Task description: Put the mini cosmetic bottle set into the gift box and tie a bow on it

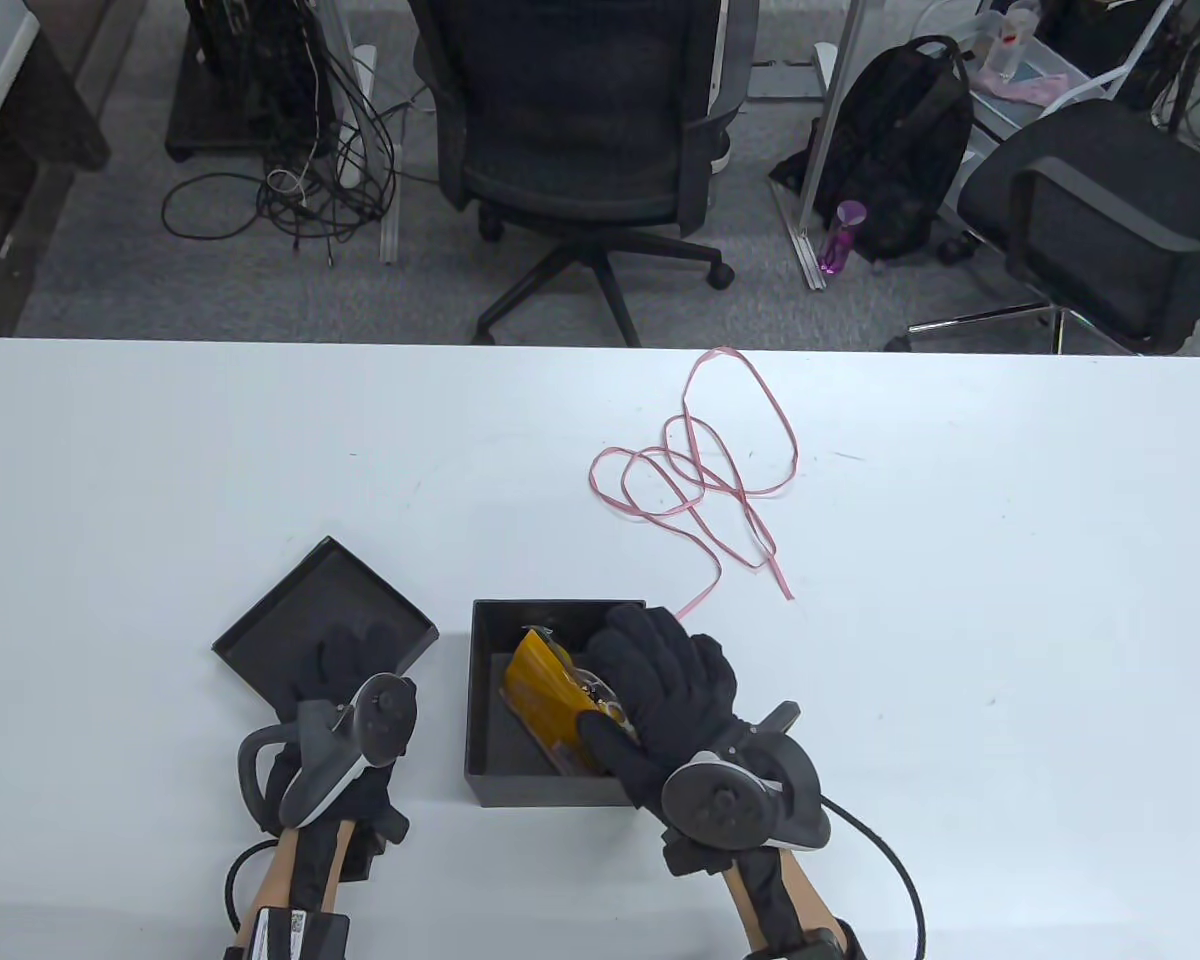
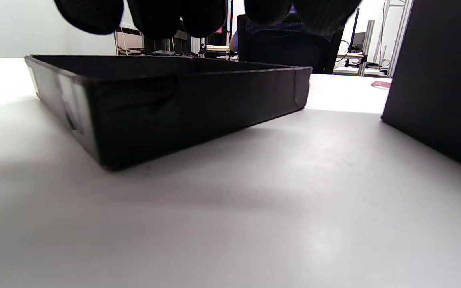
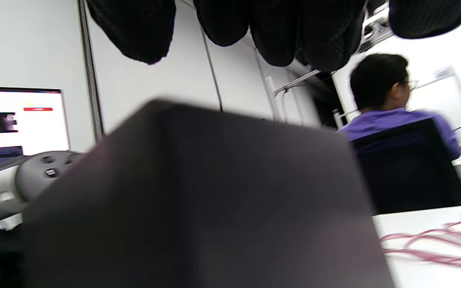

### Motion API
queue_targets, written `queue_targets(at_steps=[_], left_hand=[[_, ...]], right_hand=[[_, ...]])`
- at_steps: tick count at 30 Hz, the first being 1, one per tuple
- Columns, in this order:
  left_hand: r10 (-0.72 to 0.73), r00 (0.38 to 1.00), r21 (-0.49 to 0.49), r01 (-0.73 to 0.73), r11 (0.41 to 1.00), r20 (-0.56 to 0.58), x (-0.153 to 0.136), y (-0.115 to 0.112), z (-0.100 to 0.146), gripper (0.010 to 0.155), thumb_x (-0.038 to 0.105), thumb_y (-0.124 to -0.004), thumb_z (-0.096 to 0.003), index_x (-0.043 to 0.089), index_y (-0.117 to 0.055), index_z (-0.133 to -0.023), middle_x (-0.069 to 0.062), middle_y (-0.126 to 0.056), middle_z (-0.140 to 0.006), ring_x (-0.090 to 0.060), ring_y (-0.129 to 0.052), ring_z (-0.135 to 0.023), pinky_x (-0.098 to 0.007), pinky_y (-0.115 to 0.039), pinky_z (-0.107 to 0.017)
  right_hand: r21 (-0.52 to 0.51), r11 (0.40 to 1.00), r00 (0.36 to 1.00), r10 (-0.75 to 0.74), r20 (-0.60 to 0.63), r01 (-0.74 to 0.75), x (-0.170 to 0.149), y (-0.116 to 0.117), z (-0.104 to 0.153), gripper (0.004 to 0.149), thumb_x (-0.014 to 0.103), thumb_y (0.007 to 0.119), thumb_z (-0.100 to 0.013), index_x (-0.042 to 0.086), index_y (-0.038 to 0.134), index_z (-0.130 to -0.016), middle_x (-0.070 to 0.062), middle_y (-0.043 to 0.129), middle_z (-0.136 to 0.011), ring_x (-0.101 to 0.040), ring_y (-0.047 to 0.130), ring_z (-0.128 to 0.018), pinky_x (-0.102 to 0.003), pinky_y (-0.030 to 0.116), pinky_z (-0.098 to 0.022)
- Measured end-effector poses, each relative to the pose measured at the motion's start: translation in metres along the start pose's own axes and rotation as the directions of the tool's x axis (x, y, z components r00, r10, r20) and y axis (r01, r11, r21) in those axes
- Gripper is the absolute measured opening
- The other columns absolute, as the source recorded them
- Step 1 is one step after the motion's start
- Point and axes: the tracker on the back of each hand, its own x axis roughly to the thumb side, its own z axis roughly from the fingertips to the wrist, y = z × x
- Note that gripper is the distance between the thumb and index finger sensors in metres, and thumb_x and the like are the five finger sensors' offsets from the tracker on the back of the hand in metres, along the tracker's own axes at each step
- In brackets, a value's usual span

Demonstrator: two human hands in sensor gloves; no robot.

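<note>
An open black gift box (image 1: pixel 485 700) stands near the table's front edge. A yellow packet, the mini cosmetic bottle set (image 1: pixel 538 690), lies slanted inside it. My right hand (image 1: pixel 660 680) is spread over the box's right half, with loosely bent fingers above the packet and the thumb against its near end. In the right wrist view the fingers (image 3: pixel 278 28) hang free above the box's blurred corner (image 3: pixel 214 200). The black lid (image 1: pixel 325 610) lies upturned left of the box, and my left hand (image 1: pixel 345 665) rests on its near corner. The left fingertips (image 2: pixel 162 16) hover over the lid (image 2: pixel 154 108).
A thin pink ribbon (image 1: pixel 700 470) lies in loose loops behind and to the right of the box, seen also as ribbon (image 3: pixel 434 244). Beyond the table's far edge stand office chairs (image 1: pixel 580 130), a backpack (image 1: pixel 900 150) and cables. A seated person (image 3: pixel 394 120) shows in the background.
</note>
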Motion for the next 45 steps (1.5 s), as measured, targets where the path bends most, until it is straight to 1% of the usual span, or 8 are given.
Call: queue_targets(at_steps=[6, 13, 17, 21, 25, 28, 33, 45], left_hand=[[-0.050, 0.999, -0.050, 0.049, 0.998, -0.021, -0.001, -0.005, -0.002, 0.067, 0.050, -0.062, -0.0579, 0.026, -0.045, -0.118, -0.021, -0.052, -0.120, -0.053, -0.064, -0.106, -0.067, -0.066, -0.071], [-0.109, 0.989, -0.169, 0.091, 0.981, -0.100, -0.009, -0.008, -0.005, 0.069, 0.053, -0.061, -0.0578, 0.029, -0.041, -0.119, -0.014, -0.047, -0.124, -0.062, -0.059, -0.105, -0.069, -0.064, -0.072], [-0.163, 0.975, -0.292, 0.114, 0.950, -0.152, -0.013, -0.013, -0.008, 0.070, 0.056, -0.061, -0.0574, 0.032, -0.040, -0.120, -0.011, -0.044, -0.126, -0.064, -0.054, -0.106, -0.069, -0.066, -0.071], [-0.220, 0.961, -0.317, 0.159, 0.935, -0.167, -0.013, -0.014, -0.009, 0.067, 0.056, -0.061, -0.0575, 0.035, -0.044, -0.119, -0.009, -0.043, -0.127, -0.067, -0.057, -0.103, -0.069, -0.068, -0.070], [-0.178, 0.970, -0.367, 0.106, 0.924, -0.167, -0.015, -0.019, -0.010, 0.065, 0.055, -0.059, -0.0586, 0.034, -0.044, -0.118, -0.012, -0.043, -0.126, -0.058, -0.057, -0.109, -0.069, -0.068, -0.071], [-0.129, 0.975, -0.345, 0.061, 0.937, -0.180, -0.018, -0.021, -0.011, 0.062, 0.052, -0.059, -0.0592, 0.032, -0.046, -0.117, -0.013, -0.043, -0.125, -0.054, -0.064, -0.107, -0.067, -0.072, -0.069], [-0.081, 0.979, -0.342, 0.013, 0.940, -0.185, -0.018, -0.025, -0.012, 0.059, 0.048, -0.059, -0.0601, 0.030, -0.045, -0.114, -0.018, -0.039, -0.122, -0.059, -0.060, -0.104, -0.065, -0.077, -0.067], [-0.096, 0.978, -0.289, 0.039, 0.956, -0.186, -0.018, -0.030, -0.014, 0.050, 0.043, -0.064, -0.0582, 0.031, -0.052, -0.105, -0.022, -0.047, -0.114, -0.057, -0.061, -0.097, -0.063, -0.078, -0.065]], right_hand=[[0.009, 0.988, 0.978, 0.151, -0.145, -0.151, -0.032, -0.005, 0.009, 0.065, 0.036, 0.068, -0.059, 0.001, 0.047, -0.109, -0.035, 0.058, -0.108, -0.061, 0.064, -0.091, -0.080, 0.056, -0.057], [0.066, 0.986, 0.953, 0.162, -0.254, -0.150, -0.064, 0.006, 0.016, 0.064, 0.036, 0.067, -0.059, 0.000, 0.048, -0.110, -0.036, 0.059, -0.108, -0.061, 0.065, -0.090, -0.080, 0.056, -0.057], [0.106, 0.976, 0.938, 0.211, -0.276, -0.188, -0.073, 0.010, 0.018, 0.064, 0.035, 0.067, -0.059, 0.001, 0.048, -0.110, -0.035, 0.060, -0.108, -0.061, 0.066, -0.090, -0.080, 0.056, -0.057], [0.126, 0.975, 0.932, 0.213, -0.292, -0.183, -0.078, 0.013, 0.019, 0.064, 0.035, 0.067, -0.060, 0.001, 0.048, -0.110, -0.034, 0.060, -0.108, -0.061, 0.066, -0.090, -0.080, 0.056, -0.057], [0.140, 0.973, 0.930, 0.218, -0.296, -0.183, -0.080, 0.015, 0.020, 0.064, 0.035, 0.067, -0.060, 0.001, 0.048, -0.110, -0.034, 0.060, -0.108, -0.060, 0.067, -0.090, -0.080, 0.056, -0.057], [0.144, 0.973, 0.929, 0.217, -0.300, -0.180, -0.081, 0.015, 0.020, 0.063, 0.035, 0.067, -0.060, 0.001, 0.048, -0.110, -0.034, 0.060, -0.108, -0.060, 0.067, -0.090, -0.079, 0.057, -0.057], [0.147, 0.973, 0.928, 0.217, -0.304, -0.179, -0.081, 0.015, 0.020, 0.063, 0.035, 0.067, -0.060, 0.001, 0.048, -0.110, -0.034, 0.060, -0.108, -0.060, 0.067, -0.090, -0.079, 0.057, -0.057], [0.149, 0.977, 0.930, 0.194, -0.311, -0.153, -0.083, 0.015, 0.020, 0.063, 0.035, 0.067, -0.059, 0.001, 0.049, -0.109, -0.034, 0.061, -0.108, -0.060, 0.068, -0.090, -0.079, 0.058, -0.057]])
